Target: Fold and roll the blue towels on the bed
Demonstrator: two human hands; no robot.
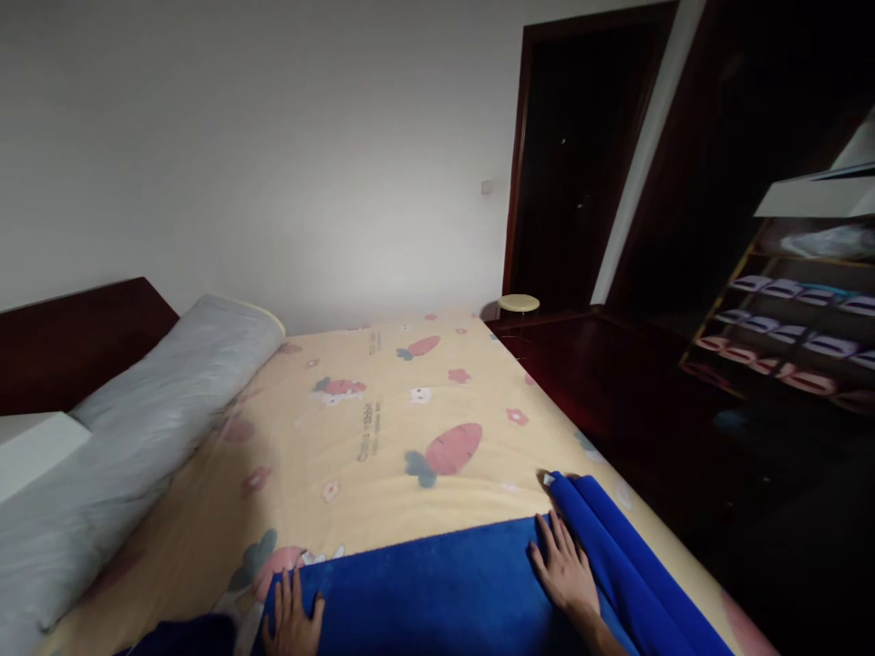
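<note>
The left hand (293, 623) and right hand (567, 572) lie open, gripping nothing, near the far edge of the blue cloth (424, 588) on the patterned bedsheet (383, 515), seemingly at a smoothing step whose next move calls for light, even pressure beside the folded blue strip (625, 556).

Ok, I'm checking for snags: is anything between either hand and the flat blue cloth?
Nothing visible. The left hand lies at the left edge of the flat blue cloth; the right hand rests near its far right corner. The folded blue fabric lies just right of that hand.
</note>
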